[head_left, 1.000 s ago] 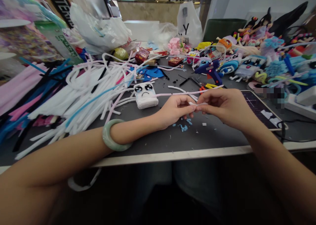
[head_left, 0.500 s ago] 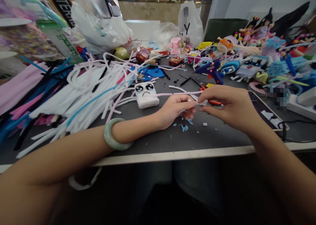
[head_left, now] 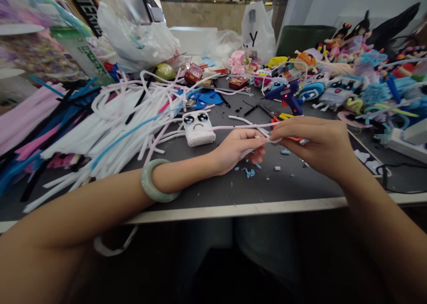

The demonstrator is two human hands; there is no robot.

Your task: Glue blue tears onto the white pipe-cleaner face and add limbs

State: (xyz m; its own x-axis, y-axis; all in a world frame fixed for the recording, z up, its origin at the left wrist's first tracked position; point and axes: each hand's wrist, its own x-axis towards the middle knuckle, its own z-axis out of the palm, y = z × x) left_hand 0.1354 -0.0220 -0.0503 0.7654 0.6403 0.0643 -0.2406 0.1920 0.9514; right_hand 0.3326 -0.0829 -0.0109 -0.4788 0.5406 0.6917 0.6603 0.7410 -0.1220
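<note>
My left hand (head_left: pixel 238 149) and my right hand (head_left: pixel 312 144) meet over the dark table (head_left: pixel 213 192), both pinching a thin pale pink-white pipe cleaner (head_left: pixel 240 127) that runs left toward the pile. The fingers of both hands are closed on it, and the right hand bends its end into a small loop. A jade bangle (head_left: pixel 155 186) sits on my left wrist. Just left of my left hand lies a small white fuzzy figure with a sad face (head_left: pixel 198 127). Blue fluff scraps (head_left: pixel 248 172) lie under the hands.
A big heap of white, pink, blue and black pipe cleaners (head_left: pixel 100 121) fills the left. A blue glue gun (head_left: pixel 287 95), orange-handled pliers (head_left: pixel 290 138) and a tablet (head_left: pixel 365 155) lie to the right, with finished plush figures (head_left: pixel 336 92) and plastic bags (head_left: pixel 140 41) behind.
My right hand has slid slightly right and up, curling the pipe cleaner end into a loop. The left hand stays put, gripping.
</note>
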